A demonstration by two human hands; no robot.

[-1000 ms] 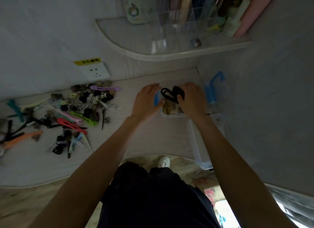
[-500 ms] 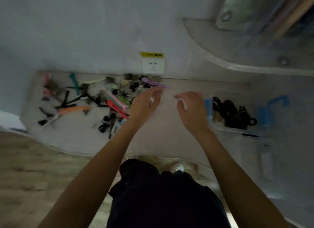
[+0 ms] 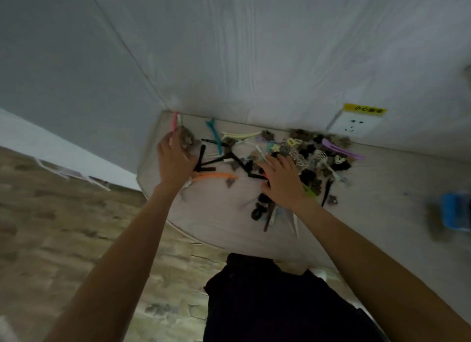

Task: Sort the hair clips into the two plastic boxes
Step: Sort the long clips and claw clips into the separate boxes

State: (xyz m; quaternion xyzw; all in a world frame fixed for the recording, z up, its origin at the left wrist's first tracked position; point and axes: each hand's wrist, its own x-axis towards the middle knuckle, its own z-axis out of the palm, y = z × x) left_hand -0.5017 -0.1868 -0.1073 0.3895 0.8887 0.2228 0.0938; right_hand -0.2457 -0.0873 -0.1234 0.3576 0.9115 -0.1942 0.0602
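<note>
A heap of hair clips in many colours lies on the pale table, below the wall socket. My left hand is at the heap's far left end, with fingers and thumb curled around a grey-brown claw clip next to a pink clip. My right hand lies spread over the middle of the heap, fingers fairly straight and resting on black clips. An orange clip lies between the hands. One plastic box with a blue latch shows, blurred, at the right edge.
The table meets the wall at the back, where a white socket has a yellow label. The table's rounded front edge runs near my body. Wooden floor is on the left.
The view swung left, away from the box. Both hands left the box of black clips and moved left onto the heap. My left hand reached the far left end.
</note>
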